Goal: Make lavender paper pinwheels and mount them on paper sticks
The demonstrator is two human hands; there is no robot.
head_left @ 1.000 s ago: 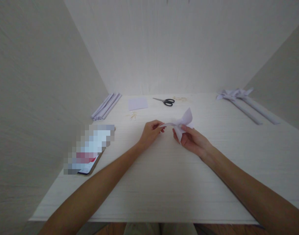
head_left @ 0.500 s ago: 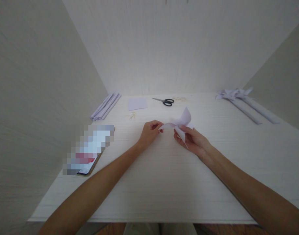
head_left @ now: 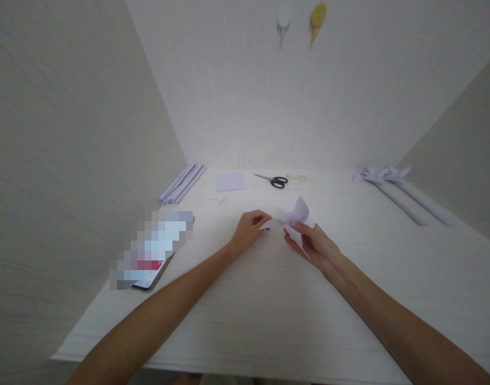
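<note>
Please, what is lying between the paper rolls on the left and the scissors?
In the head view, a flat paper lies between the paper rolls and the scissors, with bare table on either side of it.

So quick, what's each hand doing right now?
Left hand: closed, pinching one blade of the pale paper piece.
Right hand: closed, holding the same paper piece near its middle.

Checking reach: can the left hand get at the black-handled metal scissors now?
Probably yes: white tabletop shows between the left hand and the scissors, though it seems to pinch a tip of the pale lilac pinwheel-like paper.
</note>
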